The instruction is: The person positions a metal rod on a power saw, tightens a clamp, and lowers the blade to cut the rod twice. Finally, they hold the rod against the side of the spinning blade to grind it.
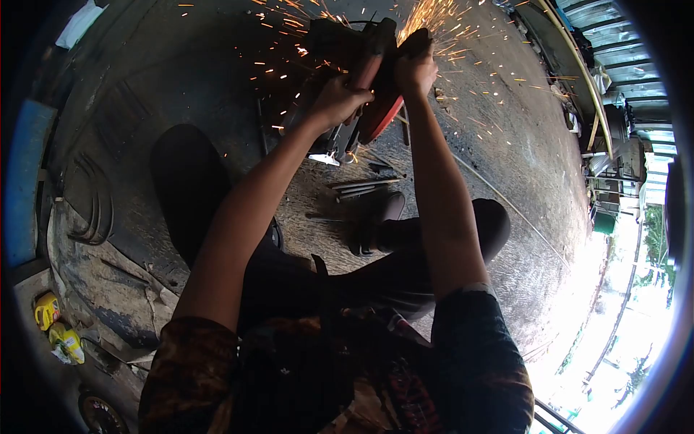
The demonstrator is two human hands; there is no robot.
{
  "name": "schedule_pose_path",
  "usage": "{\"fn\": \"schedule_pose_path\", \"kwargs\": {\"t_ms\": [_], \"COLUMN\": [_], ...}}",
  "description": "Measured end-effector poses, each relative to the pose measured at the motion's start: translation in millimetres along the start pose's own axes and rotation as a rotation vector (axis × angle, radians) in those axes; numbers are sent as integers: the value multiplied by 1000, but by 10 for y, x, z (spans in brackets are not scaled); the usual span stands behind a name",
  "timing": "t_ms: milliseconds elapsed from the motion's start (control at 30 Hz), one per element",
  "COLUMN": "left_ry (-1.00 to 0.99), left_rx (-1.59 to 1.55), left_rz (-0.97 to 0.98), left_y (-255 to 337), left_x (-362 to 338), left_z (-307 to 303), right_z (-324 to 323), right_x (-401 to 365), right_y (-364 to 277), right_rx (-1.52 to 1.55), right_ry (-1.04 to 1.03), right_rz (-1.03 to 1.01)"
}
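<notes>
Head view, left hand (338, 98) near 12 o'clock, fingers curled tight around a red-guarded cutting tool (381, 114), right hand (416, 70) at its 1 o'clock, fist closed on the tool's top grip, sparks (434, 22) spraying toward 12 o'clock, metal rods (361, 188) on the floor (520, 217) at the tool's 6 o'clock

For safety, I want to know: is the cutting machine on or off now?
On: sparks fly from the cutting machine, gripped by the left hand and the right hand.

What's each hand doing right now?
Left hand: closed on the cutting tool.
Right hand: closed on the same tool's handle.
</notes>
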State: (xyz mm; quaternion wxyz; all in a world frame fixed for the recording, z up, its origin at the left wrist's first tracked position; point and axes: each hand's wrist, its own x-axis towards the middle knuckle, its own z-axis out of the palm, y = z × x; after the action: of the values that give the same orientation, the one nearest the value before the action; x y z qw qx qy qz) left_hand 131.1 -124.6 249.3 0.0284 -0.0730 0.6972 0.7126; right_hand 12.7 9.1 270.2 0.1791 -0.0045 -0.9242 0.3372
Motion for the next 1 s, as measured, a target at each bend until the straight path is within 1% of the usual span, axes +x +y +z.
{"fn": "schedule_pose_path", "kwargs": {"t_ms": [100, 200, 333, 433, 500, 633, 700, 733, 800, 933, 1000], "left_ry": [-40, -22, -42, -50, -17, -22, -45, -45, -51, -12, -31], "left_rx": [-85, -67, -105, -85, -96, -120, -95, -95, -87, -78, -67], "left_rz": [8, -2, 28, -10, 28, 64, -3, -4, 12, 33, 3], "left_y": [-92, -101, -107, -124, -155, -171, -147, -133, -134, -154, -148], "left_x": [65, 56, 59, 72, 82, 91, 73, 67, 65, 79, 78], "left_z": [3, 0, 11, 3, 16, 23, 5, 2, 2, 12, 1], "right_z": [16, -6, 41, 36, 7, 43, 53, 45, 27, 13, -5], "right_x": [-1, -18, -1, -8, -33, -3, -22, -21, -13, -32, -42], "right_y": [3, -15, 40, 20, 10, 34, 31, 27, 31, -22, -59], "right_rx": [20, 55, 48, 34, 58, 49, 35, 35, 60, 40, 20], "right_ry": [21, -6, 25, 20, 20, 15, 77, 77, 10, 47, 40], "right_rz": [-13, 28, -7, 9, -3, -3, -13, -13, 29, 7, 78]}}
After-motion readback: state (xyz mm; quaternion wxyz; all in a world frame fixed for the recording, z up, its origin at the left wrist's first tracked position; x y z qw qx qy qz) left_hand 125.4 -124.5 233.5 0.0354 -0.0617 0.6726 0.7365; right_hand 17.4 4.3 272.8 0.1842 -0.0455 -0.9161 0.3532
